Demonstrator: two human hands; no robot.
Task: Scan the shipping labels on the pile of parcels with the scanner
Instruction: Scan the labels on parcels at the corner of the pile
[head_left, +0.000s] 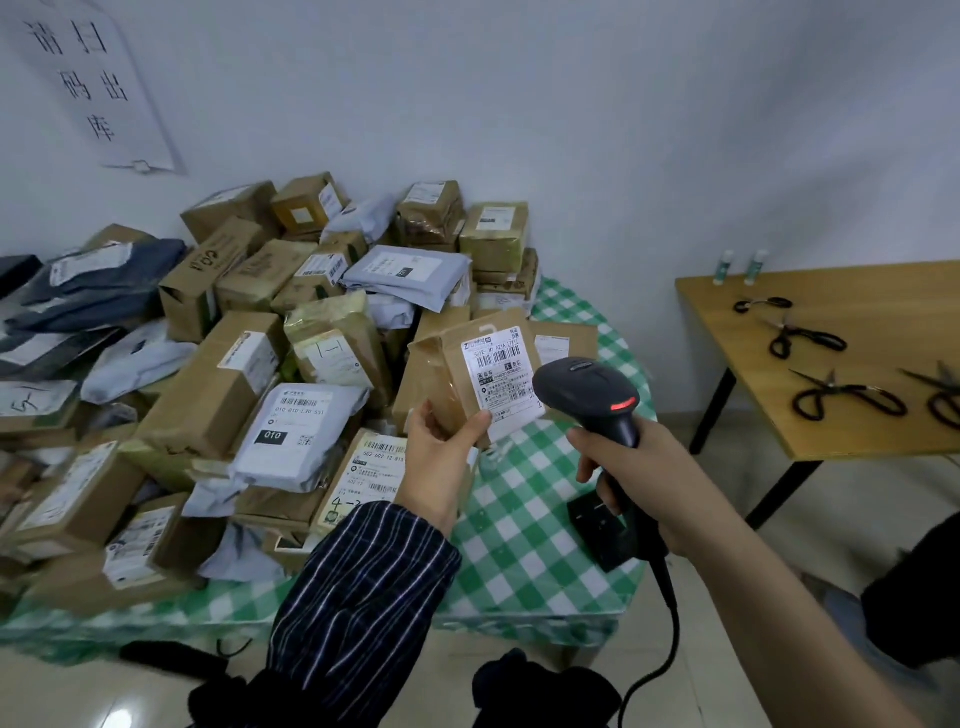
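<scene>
My left hand (441, 452) grips the lower corner of a small brown cardboard parcel (447, 374) and holds it tilted above the table, its white shipping label (498, 374) facing me. Around the handle of a black barcode scanner (592, 395) my right hand (639, 467) is curled; the scanner's head sits just right of the label, a red light glowing on it. Its cable (660, 665) hangs down toward the floor. A large pile of parcels (249, 364), brown boxes and grey mailer bags, fills the table to the left and behind.
The table wears a green-and-white checked cloth (524, 525). A black scanner stand (602, 530) sits on it below my right hand. At right, a wooden table (831, 436) carries several black scissors (847, 397) and two small bottles (737, 267). A paper sign (98, 83) hangs on the wall.
</scene>
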